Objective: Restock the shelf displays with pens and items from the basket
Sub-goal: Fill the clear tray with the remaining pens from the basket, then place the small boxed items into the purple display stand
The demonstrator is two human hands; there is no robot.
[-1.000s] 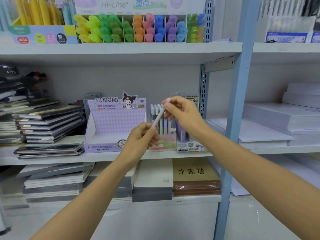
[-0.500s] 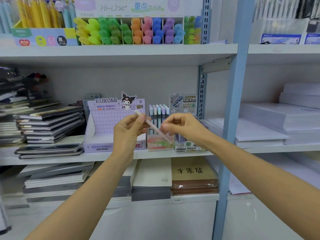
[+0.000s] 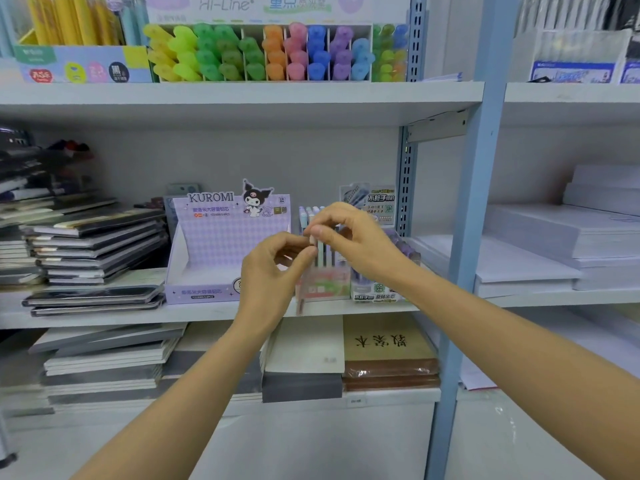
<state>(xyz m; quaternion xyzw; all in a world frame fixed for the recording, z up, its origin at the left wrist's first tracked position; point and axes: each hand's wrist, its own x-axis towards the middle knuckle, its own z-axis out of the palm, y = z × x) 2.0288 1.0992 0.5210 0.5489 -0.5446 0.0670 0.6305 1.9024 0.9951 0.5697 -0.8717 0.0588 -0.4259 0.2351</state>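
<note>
Both hands are raised in front of the middle shelf (image 3: 104,315). My left hand (image 3: 268,277) and my right hand (image 3: 358,239) pinch the top of a thin pale pink pen (image 3: 300,299), fingertips almost touching. The pen hangs nearly upright and is motion-blurred, its lower end reaching the shelf's front edge. Right behind it stands a small display box of pastel pens (image 3: 327,284). To the left is an open purple KUROMI display box (image 3: 214,251); I cannot see anything inside it. No basket is in view.
A pack of purple lead tubes (image 3: 377,289) stands right of the pen box, against the blue shelf upright (image 3: 464,237). Notebook stacks (image 3: 93,251) fill the left; white paper reams (image 3: 561,251) lie on the right. Highlighters (image 3: 263,53) line the upper shelf.
The pen swung from a slant across both hands to nearly upright. My hands came together and moved right, in front of the pastel pen box.
</note>
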